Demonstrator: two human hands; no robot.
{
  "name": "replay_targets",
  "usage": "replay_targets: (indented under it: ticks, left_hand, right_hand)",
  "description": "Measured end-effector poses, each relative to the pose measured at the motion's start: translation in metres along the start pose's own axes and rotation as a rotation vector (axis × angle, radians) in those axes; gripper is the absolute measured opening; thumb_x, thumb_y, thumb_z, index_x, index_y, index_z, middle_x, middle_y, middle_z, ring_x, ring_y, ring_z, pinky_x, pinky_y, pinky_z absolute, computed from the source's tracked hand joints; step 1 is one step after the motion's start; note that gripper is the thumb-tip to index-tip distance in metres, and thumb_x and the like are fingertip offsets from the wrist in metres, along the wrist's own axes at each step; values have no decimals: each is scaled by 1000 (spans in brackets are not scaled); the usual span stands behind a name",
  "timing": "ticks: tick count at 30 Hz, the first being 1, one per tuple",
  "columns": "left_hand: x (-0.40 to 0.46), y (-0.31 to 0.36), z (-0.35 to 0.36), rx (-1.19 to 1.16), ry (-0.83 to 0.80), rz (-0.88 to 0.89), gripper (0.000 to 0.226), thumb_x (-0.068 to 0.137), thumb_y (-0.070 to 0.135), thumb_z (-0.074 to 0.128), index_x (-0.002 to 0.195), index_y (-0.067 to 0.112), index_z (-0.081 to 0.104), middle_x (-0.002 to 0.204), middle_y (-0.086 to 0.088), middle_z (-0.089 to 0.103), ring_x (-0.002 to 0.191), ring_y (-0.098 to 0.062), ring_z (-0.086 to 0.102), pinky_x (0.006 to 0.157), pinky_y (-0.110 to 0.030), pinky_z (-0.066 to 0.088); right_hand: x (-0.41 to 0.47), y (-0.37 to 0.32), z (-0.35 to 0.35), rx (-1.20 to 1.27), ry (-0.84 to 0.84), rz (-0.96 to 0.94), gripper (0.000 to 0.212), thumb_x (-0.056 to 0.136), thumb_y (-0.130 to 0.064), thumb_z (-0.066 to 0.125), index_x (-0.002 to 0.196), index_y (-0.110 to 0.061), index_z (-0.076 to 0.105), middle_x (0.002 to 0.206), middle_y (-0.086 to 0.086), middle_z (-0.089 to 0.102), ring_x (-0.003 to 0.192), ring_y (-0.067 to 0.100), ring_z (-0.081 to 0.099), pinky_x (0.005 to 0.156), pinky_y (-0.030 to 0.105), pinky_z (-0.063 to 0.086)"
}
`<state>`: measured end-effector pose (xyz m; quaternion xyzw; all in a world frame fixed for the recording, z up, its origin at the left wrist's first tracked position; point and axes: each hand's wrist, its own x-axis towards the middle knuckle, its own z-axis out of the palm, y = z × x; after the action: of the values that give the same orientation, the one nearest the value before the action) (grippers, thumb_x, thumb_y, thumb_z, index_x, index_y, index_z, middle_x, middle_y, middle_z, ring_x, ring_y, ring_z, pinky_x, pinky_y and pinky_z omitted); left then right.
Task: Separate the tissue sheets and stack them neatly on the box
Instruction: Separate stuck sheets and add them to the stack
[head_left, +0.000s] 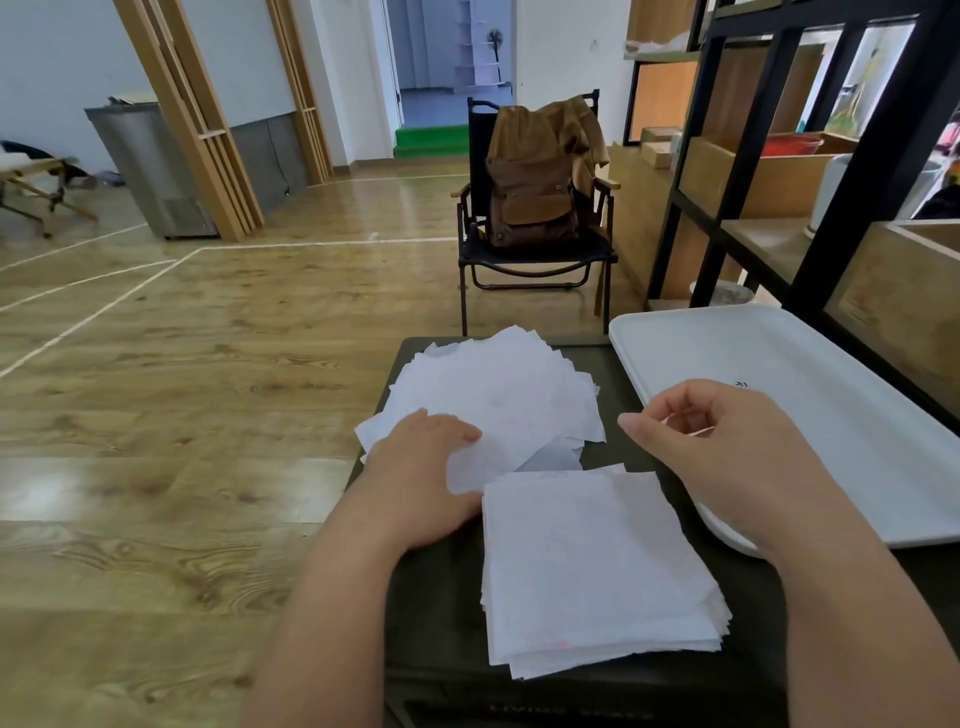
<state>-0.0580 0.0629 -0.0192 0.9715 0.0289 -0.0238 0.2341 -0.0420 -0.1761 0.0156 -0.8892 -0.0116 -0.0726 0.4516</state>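
Loose white tissue sheets (498, 395) lying fanned and crooked in a heap at the frame's centre on the far end of my dark box (441, 597), a squared white stack (597, 566) sitting lower centre on the box's near end, edges nearly lining up.

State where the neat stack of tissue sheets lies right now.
In the head view the neat stack lies on the near part of the dark box, below the loose pile, between the person's forearms.

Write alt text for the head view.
Left hand rests on a loose tissue pile atop a dark box; right hand hovers, fingers curled, empty. A neat tissue stack lies nearer, a white tray to the right.
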Motion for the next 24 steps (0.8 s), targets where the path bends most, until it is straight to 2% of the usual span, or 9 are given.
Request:
replay_targets:
  ticks: [4, 6, 8, 10, 13, 17, 20, 22, 24]
  left_hand:
    - [3, -3, 3, -55, 9, -23, 53, 84, 40, 68, 134, 33, 52, 126, 20, 50, 117, -5, 45, 96, -24, 41]
    - [5, -4, 8, -63, 38, 8, 53, 88, 44, 64, 138, 41, 47, 146, 17, 40, 137, -9, 31, 109, -29, 32]
    - [8, -3, 13, -17, 89, 45, 38, 97, 43, 52, 135, 46, 48, 155, 14, 28, 144, -11, 13, 113, -33, 24]
    - [13, -3, 17, 74, 152, 85, 34, 100, 24, 44, 127, 43, 54, 155, 12, 26, 141, -12, 10, 110, -31, 22]
    - [18, -6, 20, 138, 231, 112, 39, 92, 6, 46, 113, 36, 59, 143, 13, 35, 135, -13, 15, 93, -21, 15]
    - [19, -6, 19, 136, 270, 103, 10, 93, 24, 57, 96, 32, 62, 122, 12, 47, 127, -13, 28, 89, -21, 16]
    - [19, -4, 17, 143, 238, 84, 3, 93, 31, 59, 93, 34, 60, 117, 12, 49, 122, -14, 32, 89, -24, 21]
    - [15, -4, 13, 113, 185, 78, 10, 90, 37, 63, 99, 36, 58, 120, 14, 49, 121, -12, 34, 90, -25, 26]
    - [10, -5, 8, 50, 67, 61, 34, 83, 43, 69, 113, 40, 54, 124, 20, 45, 120, -9, 35, 92, -27, 33]
  right_hand:
    - [-1, -3, 4, 3, -33, 6, 19, 79, -44, 72, 70, -29, 66, 67, -9, 62, 63, -7, 54, 53, 18, 34]
    - [-2, -3, 5, 7, -48, 6, 19, 79, -45, 72, 71, -30, 66, 67, -10, 62, 60, -8, 53, 52, 17, 34]
    - [-2, -3, 7, 19, -58, -2, 18, 79, -44, 73, 70, -30, 66, 68, -9, 63, 58, -7, 53, 49, 12, 35]
    - [-2, -3, 9, 35, -74, -6, 18, 79, -44, 73, 70, -31, 66, 70, -8, 65, 57, -5, 53, 47, 9, 37]
    - [-2, -3, 12, 48, -95, -5, 18, 78, -46, 72, 71, -31, 66, 71, -7, 66, 56, -3, 54, 50, 13, 37]
    - [-1, -2, 13, 53, -89, -12, 18, 78, -47, 72, 70, -31, 66, 69, -8, 66, 56, 0, 54, 54, 18, 37]
    - [-1, 0, 13, 44, -92, -9, 19, 78, -47, 72, 70, -31, 66, 69, -9, 66, 60, 1, 57, 54, 18, 38]
    - [-1, 0, 13, 37, -94, -10, 18, 78, -47, 72, 70, -32, 66, 69, -10, 66, 62, 1, 58, 54, 18, 38]
    - [0, 0, 12, 42, -93, -12, 18, 78, -47, 72, 70, -32, 67, 69, -11, 66, 63, 1, 59, 55, 19, 38]
